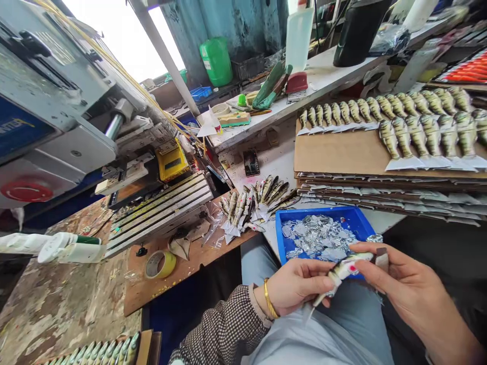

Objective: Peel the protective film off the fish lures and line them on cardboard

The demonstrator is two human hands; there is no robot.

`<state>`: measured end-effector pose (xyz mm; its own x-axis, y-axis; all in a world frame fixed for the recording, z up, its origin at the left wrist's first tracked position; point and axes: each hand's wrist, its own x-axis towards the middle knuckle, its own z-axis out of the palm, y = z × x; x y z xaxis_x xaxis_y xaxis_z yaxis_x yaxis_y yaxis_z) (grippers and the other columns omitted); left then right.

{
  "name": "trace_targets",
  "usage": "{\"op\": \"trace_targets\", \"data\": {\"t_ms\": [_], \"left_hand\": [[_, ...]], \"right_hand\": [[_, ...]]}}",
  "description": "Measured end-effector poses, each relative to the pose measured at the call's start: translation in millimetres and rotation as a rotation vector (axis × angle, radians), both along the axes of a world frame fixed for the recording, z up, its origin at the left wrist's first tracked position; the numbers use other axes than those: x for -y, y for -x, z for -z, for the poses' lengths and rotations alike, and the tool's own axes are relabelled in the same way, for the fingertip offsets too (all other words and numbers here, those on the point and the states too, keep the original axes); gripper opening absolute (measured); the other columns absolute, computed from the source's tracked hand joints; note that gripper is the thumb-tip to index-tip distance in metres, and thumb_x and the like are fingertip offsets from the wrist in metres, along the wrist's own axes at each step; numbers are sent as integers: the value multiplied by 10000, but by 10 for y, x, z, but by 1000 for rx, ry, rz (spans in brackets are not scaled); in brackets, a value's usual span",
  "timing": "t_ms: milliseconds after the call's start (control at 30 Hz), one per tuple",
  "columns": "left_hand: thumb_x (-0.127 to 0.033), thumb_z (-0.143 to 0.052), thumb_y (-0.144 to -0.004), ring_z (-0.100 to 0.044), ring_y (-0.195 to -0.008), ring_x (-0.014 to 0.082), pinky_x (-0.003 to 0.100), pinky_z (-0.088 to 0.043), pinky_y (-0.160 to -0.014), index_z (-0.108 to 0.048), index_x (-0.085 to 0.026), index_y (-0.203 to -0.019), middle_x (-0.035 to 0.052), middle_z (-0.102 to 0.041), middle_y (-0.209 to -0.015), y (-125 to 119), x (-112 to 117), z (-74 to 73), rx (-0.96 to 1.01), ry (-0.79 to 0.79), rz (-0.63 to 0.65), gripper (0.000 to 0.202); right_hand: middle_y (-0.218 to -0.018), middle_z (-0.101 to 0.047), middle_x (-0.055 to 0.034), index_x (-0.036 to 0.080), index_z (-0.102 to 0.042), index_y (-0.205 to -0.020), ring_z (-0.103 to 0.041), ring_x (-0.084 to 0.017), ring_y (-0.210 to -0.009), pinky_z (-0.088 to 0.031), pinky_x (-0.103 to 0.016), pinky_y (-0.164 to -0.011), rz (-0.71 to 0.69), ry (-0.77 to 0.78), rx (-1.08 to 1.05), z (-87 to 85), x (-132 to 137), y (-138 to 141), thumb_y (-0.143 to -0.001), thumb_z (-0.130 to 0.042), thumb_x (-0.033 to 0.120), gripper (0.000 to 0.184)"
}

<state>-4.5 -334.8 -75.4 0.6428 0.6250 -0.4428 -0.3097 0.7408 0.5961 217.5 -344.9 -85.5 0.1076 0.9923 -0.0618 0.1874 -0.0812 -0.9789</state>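
My left hand and my right hand meet over my lap, both closed on one painted fish lure with a green-gold back and a red spot. The left hand grips its lower end; the right hand pinches its upper end near a scrap of silver foil. Just beyond them sits a blue tray filled with silver foil scraps. A loose pile of similar lures lies on the bench edge further left.
Stacked cardboard sheets carry rows of finished lures at the right. A printing machine with a red button stands left, with a tape roll and white tubes on the stained bench. Bottles and tools crowd the back shelf.
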Motion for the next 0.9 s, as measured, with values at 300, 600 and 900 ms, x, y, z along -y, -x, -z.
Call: {"op": "trace_targets", "data": {"t_ms": [300, 600, 900], "left_hand": [[-377, -906, -678, -558, -574, 95, 211, -487, -518, -673, -120, -852, 2, -578, -680, -68, -11, -80, 73, 87, -148, 388], [-373, -882, -723, -532, -597, 78, 194, -437, -518, -692, -90, -919, 6, -558, -716, -120, -27, -113, 53, 134, -207, 393], [-364, -869, -736, -482, -556, 64, 190, -391, -497, -697, -89, -943, -1, -538, -690, -92, 7, -94, 68, 142, -191, 385]], "right_hand": [[-858, -749, -33, 241, -652, -1192, -669, -170, -680, -550, -229, -598, 44, -47, 76, -36, -12, -3, -904, -665, 578, 444], [-742, -706, 16, 261, -678, -905, -621, -143, -565, -494, -240, -562, -175, -276, 379, -90, 151, 224, -1012, -522, 446, 264], [-707, -653, 31, 249, -682, -853, -577, -132, -589, -453, -236, -572, -259, -190, 346, -48, 127, 232, -1023, -517, 428, 297]]}}
